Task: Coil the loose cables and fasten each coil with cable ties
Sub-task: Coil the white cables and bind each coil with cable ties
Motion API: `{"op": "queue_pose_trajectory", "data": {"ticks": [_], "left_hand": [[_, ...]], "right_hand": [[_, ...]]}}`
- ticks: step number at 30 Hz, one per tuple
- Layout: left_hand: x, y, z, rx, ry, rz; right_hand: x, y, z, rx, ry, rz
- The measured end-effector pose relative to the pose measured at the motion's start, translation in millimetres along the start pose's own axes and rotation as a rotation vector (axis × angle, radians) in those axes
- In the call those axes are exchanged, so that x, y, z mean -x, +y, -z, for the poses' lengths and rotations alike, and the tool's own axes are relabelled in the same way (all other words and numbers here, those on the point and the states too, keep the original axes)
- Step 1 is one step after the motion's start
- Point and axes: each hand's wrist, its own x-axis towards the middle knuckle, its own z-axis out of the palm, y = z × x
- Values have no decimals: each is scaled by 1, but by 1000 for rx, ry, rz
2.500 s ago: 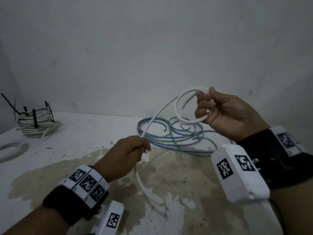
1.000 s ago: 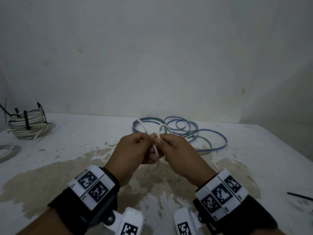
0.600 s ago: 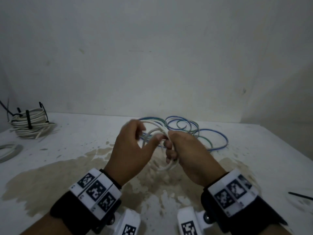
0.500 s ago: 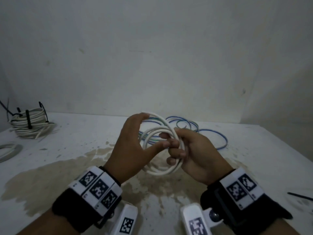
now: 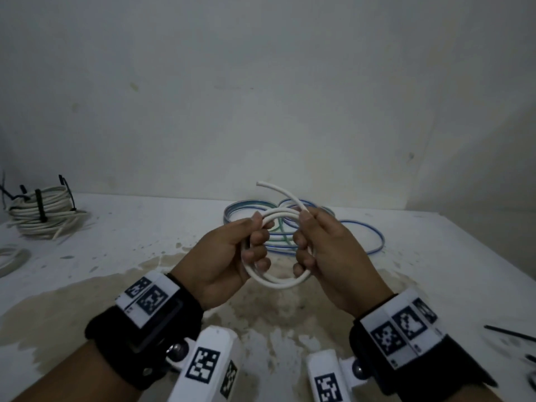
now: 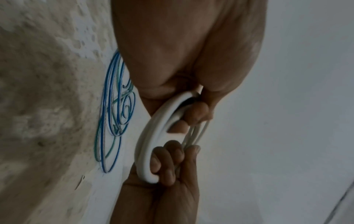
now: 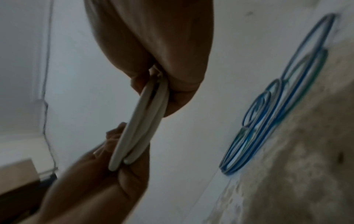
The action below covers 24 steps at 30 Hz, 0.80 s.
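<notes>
White cable coil (image 5: 275, 281), blue and green cables (image 5: 359, 245), black ties (image 5: 40, 208), brown-stained white table (image 5: 435, 256)

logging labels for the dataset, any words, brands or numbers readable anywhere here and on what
None: no readable words, brands or numbers in any view.
Black-and-white square marker patterns on the white wrist bands and white wrist camera housings: coded patterns, not text.
Small marks beside the band markers: too small to read.
The coiled white cable: no print visible.

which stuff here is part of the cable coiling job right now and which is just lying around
In hand:
- white cable coil, gripped by left hand and right hand
- loose black cable tie

Lying about:
- blue and green cable, not yet coiled
- tied white bundle
</notes>
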Motion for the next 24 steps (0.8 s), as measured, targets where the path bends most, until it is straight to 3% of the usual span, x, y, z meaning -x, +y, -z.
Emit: {"op": "queue_pose_trajectory", "data": {"ticks": [5, 9, 14, 17, 20, 24], "left_hand": [[-4, -3, 1, -127, 96, -21], [-4, -3, 4, -241, 128, -2], [-5, -1, 11, -162, 106, 74], [-6, -7, 10, -269, 189, 46], [-5, -12, 8, -416, 166, -6], [-5, -15, 1, -462, 138, -57]], "right_hand": [[0, 7, -1, 481, 58, 188], [-1, 6, 4, 693, 11, 250], [1, 7, 9, 667, -81, 188], [3, 9, 8, 650, -52, 215], [4, 13, 9, 667, -47, 195], [8, 13, 13, 428, -59, 76]]}}
